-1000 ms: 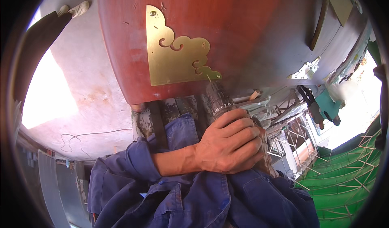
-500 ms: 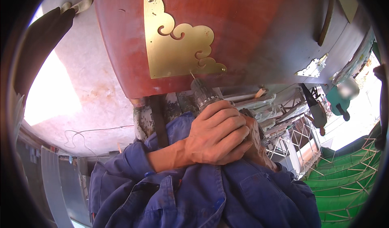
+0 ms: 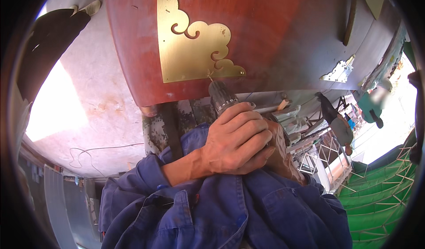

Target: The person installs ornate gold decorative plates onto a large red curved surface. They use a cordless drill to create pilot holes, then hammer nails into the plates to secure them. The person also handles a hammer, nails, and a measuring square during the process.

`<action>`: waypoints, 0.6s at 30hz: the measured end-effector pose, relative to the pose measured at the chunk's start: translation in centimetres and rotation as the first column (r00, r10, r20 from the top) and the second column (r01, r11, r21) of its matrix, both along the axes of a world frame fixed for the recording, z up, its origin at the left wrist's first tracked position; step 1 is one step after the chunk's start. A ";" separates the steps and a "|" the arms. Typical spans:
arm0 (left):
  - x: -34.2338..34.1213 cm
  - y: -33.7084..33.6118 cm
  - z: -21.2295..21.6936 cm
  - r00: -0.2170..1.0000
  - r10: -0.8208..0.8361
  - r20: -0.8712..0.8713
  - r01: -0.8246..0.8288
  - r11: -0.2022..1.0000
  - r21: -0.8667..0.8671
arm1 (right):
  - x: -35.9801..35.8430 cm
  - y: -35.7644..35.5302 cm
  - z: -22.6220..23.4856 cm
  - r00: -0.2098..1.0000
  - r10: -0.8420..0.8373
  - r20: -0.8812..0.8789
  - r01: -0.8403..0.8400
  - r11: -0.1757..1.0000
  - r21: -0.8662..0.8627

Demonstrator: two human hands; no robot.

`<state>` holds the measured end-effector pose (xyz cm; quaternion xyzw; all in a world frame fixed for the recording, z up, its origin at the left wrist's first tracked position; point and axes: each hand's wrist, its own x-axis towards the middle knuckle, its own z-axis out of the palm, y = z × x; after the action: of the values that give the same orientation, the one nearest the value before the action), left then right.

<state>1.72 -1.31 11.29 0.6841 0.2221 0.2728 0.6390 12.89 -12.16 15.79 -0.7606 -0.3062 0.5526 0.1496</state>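
A power drill [image 3: 219, 94] with a dark chuck points away from me, its thin bit at the lower edge of a brass cloud-shaped corner plate [image 3: 186, 56]. Around the drill's body my left hand [image 3: 237, 138] is closed, fingers wrapped over the top. My right hand [image 3: 279, 149] sits behind it at the rear of the drill, its fingers mostly hidden by the left. The plate lies flat on a red-brown wooden panel [image 3: 265, 36], with a round-headed fastener at its top and another at its right tip. A small shaving curls beside the bit.
Another brass corner plate [image 3: 340, 71] is on the panel's far right. A dark curved bar [image 3: 352, 18] rests on top. Two people [image 3: 340, 131] are off to the right, near green sheeting [image 3: 376, 196]. Another person's dark-clothed leg [image 3: 53, 45] shows at left; a cable [image 3: 106, 148] crosses the floor.
The panel and plate sit slightly higher in view. Both hands stay on the drill, its bit still at the plate's lower edge. The person at left and those at right have shifted.
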 end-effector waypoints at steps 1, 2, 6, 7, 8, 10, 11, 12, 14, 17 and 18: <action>-0.2 0.1 -0.1 1.000 -0.007 0.000 0.007 1.000 0.010 | -0.1 0.0 0.1 1.000 0.007 0.018 -0.007 1.000 0.025; -0.5 0.6 -0.2 0.999 -0.031 0.030 0.031 1.000 0.001 | -0.6 0.4 0.6 0.998 -0.002 0.064 0.000 1.000 0.030; -0.9 0.8 -1.1 0.993 -0.066 0.097 0.070 0.997 -0.031 | -0.9 1.8 1.5 0.995 -0.003 0.103 0.009 0.998 -0.056; -0.9 0.9 -1.2 0.991 -0.079 0.112 0.084 0.996 -0.038 | -1.3 1.7 1.2 0.995 -0.025 0.095 0.033 0.996 -0.084; -0.6 1.3 -1.5 0.985 -0.094 0.148 0.100 0.994 -0.037 | -1.7 1.7 1.0 0.994 -0.055 0.095 0.066 0.992 -0.111; -0.5 1.7 -1.4 0.981 -0.140 0.134 0.143 0.990 -0.016 | -1.9 0.2 0.5 0.990 -0.067 0.122 0.082 0.990 -0.117; -0.4 2.1 -1.6 0.981 -0.153 0.117 0.158 0.987 -0.035 | -1.8 1.4 1.0 0.988 -0.068 0.140 0.089 0.986 -0.143; -0.7 1.9 -1.6 0.981 -0.164 0.104 0.168 0.986 -0.023 | -1.6 1.7 1.1 0.994 -0.015 0.110 0.040 0.973 -0.227; -0.9 1.8 -1.2 0.982 -0.171 0.082 0.173 0.985 -0.021 | -1.5 2.9 1.9 0.992 -0.013 0.124 0.050 0.954 -0.295; -1.0 2.0 -0.8 0.979 -0.197 0.055 0.198 0.980 -0.006 | -2.2 2.8 1.8 0.989 -0.057 0.139 0.095 0.953 -0.288; -0.9 1.9 -0.8 0.977 -0.206 0.054 0.206 0.978 -0.007 | -2.0 2.8 1.8 0.988 -0.074 0.136 0.110 0.954 -0.280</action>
<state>0.81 0.60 10.46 0.6919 0.1346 0.2219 0.6738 10.84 -9.39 17.63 -0.8205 -0.1959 0.5352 0.0443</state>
